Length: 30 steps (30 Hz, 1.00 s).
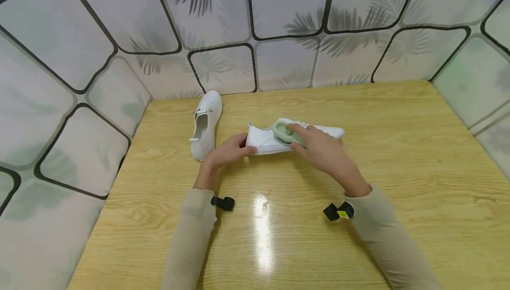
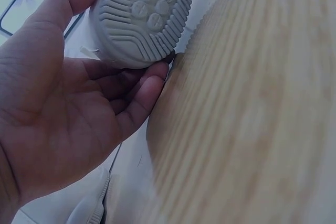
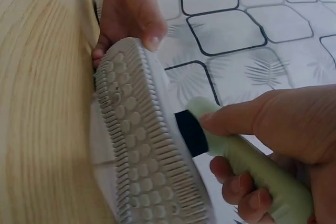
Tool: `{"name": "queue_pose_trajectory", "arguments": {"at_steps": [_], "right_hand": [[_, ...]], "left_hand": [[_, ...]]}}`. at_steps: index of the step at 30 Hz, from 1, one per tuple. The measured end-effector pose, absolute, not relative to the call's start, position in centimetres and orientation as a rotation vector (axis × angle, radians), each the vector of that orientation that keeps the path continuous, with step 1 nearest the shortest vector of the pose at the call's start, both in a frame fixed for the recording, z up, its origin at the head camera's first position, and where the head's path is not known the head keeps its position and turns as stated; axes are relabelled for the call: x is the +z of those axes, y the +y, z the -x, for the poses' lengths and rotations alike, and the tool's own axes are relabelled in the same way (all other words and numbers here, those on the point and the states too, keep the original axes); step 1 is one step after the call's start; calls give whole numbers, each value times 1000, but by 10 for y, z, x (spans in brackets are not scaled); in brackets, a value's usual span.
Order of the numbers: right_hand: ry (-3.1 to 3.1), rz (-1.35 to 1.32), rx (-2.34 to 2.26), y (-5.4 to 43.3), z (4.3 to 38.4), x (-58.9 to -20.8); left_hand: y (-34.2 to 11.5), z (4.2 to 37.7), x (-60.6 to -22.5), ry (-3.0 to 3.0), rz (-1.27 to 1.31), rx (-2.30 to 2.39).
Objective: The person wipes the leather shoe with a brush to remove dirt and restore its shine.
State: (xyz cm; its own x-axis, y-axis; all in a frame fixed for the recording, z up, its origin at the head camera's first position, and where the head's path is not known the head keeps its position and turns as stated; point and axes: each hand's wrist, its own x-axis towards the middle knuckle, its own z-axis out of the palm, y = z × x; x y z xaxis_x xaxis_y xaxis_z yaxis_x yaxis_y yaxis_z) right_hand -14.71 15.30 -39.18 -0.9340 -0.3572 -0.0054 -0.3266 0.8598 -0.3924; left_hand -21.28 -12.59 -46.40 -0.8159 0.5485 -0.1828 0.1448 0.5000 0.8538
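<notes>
Beige sleeves (image 1: pixel 187 237) reach in from the bottom edge of the head view, each with a small black device (image 1: pixel 223 203) at the cuff. Beyond them, at the centre of the frame, the held shoe (image 1: pixel 260 139) lies tipped on the wooden table (image 1: pixel 410 183) side, toe toward the right of the frame and heel toward the left. It is white all over, with a smooth upper, laces along the far side and a small tab at the heel. Its sole (image 3: pixel 139 135) shows in both wrist views: off-white, ridged along the edges, with rows of rounded studs down the middle and a few darker marks among them. Whether it touches the wood everywhere cannot be told.

At the heel, the left hand (image 1: pixel 229 150) pinches the shoe, thumb on one side and fingers on the other. Right of centre, the right hand (image 1: pixel 324 150) grips a pale green brush (image 1: pixel 280 136), some fingers curled round its handle; in the right wrist view its dark bristle block meets the shoe's side.

Left of centre, a second white shoe (image 1: pixel 205 141) stands apart, toe toward the top of the frame. Patterned fabric (image 1: pixel 283 66) with dark outlines and grey leaves fills the upper part.
</notes>
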Motion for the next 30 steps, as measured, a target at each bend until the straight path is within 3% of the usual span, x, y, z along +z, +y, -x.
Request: {"name": "queue_pose_trajectory", "arguments": {"at_steps": [30], "right_hand": [[2949,555,-545,158,139,-385]], "left_hand": [[-127,212,-466,2328,-576,1264]]}}
